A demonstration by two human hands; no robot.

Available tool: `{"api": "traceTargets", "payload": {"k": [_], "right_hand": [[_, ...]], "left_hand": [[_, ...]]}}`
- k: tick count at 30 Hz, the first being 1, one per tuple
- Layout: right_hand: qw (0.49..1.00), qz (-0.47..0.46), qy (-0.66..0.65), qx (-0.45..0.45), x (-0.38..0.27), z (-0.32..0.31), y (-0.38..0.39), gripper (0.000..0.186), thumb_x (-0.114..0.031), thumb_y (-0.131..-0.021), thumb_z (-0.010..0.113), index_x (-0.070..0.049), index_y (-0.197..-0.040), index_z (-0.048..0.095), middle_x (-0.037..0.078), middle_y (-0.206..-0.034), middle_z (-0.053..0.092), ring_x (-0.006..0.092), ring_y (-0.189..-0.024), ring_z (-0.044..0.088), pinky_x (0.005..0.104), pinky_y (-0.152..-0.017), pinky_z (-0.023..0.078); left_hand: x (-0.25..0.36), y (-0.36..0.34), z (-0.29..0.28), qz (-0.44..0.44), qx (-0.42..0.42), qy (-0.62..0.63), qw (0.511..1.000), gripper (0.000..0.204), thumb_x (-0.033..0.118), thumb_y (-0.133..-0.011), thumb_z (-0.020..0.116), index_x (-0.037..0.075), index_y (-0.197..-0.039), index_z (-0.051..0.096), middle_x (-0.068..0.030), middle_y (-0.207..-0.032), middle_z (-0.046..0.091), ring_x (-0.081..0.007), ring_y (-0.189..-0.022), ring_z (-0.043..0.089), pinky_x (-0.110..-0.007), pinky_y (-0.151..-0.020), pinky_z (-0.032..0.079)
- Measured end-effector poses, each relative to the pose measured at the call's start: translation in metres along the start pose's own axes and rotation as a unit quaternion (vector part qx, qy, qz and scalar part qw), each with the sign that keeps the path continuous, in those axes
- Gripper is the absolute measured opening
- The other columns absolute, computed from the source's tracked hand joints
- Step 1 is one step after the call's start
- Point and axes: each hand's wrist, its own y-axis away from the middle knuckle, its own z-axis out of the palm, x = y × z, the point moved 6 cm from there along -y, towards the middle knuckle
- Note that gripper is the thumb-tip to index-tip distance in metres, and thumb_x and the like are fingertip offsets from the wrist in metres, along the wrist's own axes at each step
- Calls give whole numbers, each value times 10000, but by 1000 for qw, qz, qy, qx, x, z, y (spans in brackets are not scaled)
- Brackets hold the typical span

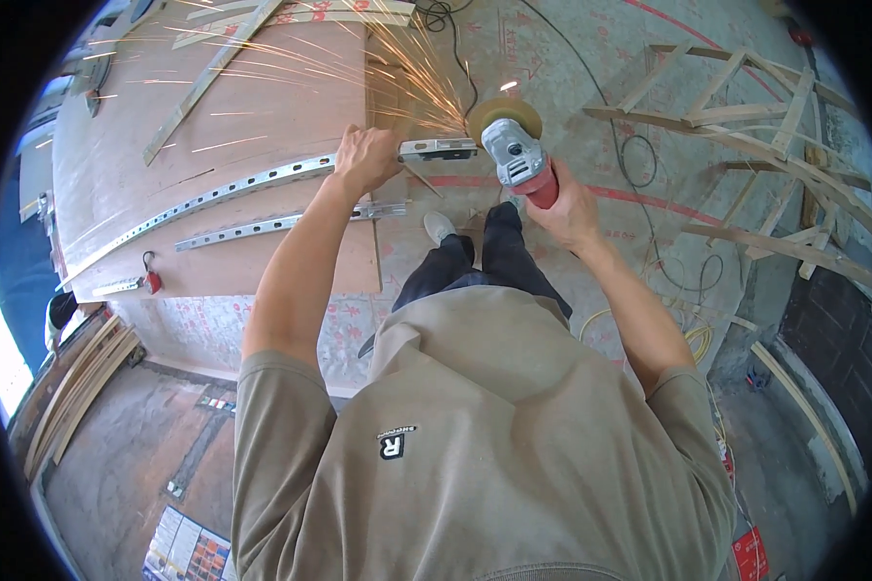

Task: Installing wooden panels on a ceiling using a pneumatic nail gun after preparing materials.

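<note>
My left hand [363, 155] grips a long slotted metal channel [218, 191] that crosses the plywood sheet [145, 165] and extends past its right edge. My right hand [567, 208] holds a red and silver angle grinder [518, 155] with a yellowish disc [504, 114] by the channel's right end. Orange sparks [417, 87] spray up and left from there. A second slotted channel [242, 232] lies on the plywood below the first. A red tape measure [152, 282] sits near the sheet's front left.
Timber frames [756, 126] stand at right. Wooden strips [203, 87] lie on the plywood, and curved strips [77, 397] at lower left. A black cable [639, 165] and a yellow hose [698, 339] run over the floor. A person [61, 315] is partly visible at the left edge.
</note>
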Motion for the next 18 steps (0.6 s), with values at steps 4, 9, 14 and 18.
{"api": "traceTargets", "payload": {"k": [4, 9, 14, 18], "right_hand": [[1000, 8, 6, -4, 0, -3, 0, 528, -295, -793, 755, -81, -1224, 539, 219, -960, 706, 434, -890, 683, 522, -740, 537], [999, 41, -7, 3, 1, -3, 2, 574, -289, -772, 773, -65, -1247, 540, 229, -996, 705, 440, -940, 676, 512, -778, 532], [997, 24, -72, -13, 5, -6, 1, 588, -269, -758, 777, -37, -1244, 541, 244, -1055, 692, 441, -976, 672, 500, -815, 531], [993, 40, -97, -59, 5, -1, 0, 605, -238, -739, 793, -22, -1248, 547, 213, -1120, 672, 380, -1040, 660, 433, -905, 512]], "left_hand": [[5, 1, -5, -5, -38, 5, 999, 184, 183, -802, 658, 156, -965, 738, -140, -902, 737, -315, -919, 699, -436, -873, 458], [1, 4, -1, -8, -32, -9, 999, 218, 185, -808, 664, 183, -1007, 753, -138, -865, 736, -317, -883, 703, -433, -868, 452], [3, 6, -1, -9, -23, -11, 1000, 246, 191, -823, 665, 213, -1051, 757, -131, -852, 737, -314, -859, 706, -429, -882, 447], [7, 8, -5, -13, -16, 13, 1000, 243, 202, -841, 661, 211, -1065, 755, -130, -857, 737, -304, -864, 706, -425, -893, 438]]}}
